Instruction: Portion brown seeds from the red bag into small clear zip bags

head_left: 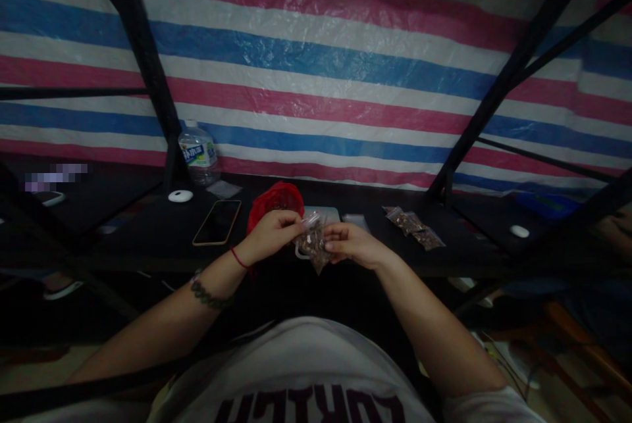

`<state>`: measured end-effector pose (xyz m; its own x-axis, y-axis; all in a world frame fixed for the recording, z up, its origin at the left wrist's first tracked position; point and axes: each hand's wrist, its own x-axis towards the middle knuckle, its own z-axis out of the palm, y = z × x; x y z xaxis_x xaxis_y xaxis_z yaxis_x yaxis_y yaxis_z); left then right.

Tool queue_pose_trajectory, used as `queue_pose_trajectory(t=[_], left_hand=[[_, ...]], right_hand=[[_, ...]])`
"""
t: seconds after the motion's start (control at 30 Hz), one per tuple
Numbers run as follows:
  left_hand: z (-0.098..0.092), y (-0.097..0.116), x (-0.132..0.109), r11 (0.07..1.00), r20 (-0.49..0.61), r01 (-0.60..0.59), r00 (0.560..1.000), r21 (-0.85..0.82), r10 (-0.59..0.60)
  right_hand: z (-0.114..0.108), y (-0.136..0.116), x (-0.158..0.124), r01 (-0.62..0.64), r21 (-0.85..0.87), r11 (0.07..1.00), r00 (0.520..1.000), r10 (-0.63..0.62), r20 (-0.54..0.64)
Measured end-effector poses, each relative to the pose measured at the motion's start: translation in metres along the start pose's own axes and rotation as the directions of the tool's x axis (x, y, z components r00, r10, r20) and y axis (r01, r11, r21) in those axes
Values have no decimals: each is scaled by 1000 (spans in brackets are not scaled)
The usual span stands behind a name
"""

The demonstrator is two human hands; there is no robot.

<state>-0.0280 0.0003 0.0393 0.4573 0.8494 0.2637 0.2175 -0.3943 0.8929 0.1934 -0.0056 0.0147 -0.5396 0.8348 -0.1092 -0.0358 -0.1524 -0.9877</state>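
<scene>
A small clear zip bag of brown bits hangs tilted between my two hands, over the table's front edge. My left hand pinches it near its top corner. From the other side, the fingers of my right hand close on its edge. Just behind my left hand stands an open red bag with brown contents, partly hidden by that hand. A pale flat object lies behind the zip bag, mostly covered. What the brown bits are, I cannot make out.
Several filled zip bags lie to the right on the black table. On the left are a phone, a white oval object, a plastic bottle and a flat clear bag. Black metal posts rise on both sides.
</scene>
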Motion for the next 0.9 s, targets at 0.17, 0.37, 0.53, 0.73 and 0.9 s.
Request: queue_pose_trajectory(t=[0.17, 0.37, 0.53, 0.73, 0.9], left_hand=[[-15, 9, -6, 992, 114, 4, 993, -124, 10], [-29, 18, -8, 992, 173, -57, 984, 108, 38], [-20, 19, -9, 998, 113, 57, 992, -21, -55], [7, 5, -3, 899, 95, 214, 977, -381, -192], [20, 0, -5, 753, 164, 324, 945, -572, -282]], right_hand=[[-3, 4, 7, 52, -67, 996, 988, -61, -145], [-5, -9, 3, 138, -131, 982, 946, -170, -275], [8, -20, -12, 219, -272, 937, 934, -282, -220], [35, -21, -24, 271, -589, 762, 938, -347, -18], [40, -18, -24, 206, -738, 643, 921, -382, -76]])
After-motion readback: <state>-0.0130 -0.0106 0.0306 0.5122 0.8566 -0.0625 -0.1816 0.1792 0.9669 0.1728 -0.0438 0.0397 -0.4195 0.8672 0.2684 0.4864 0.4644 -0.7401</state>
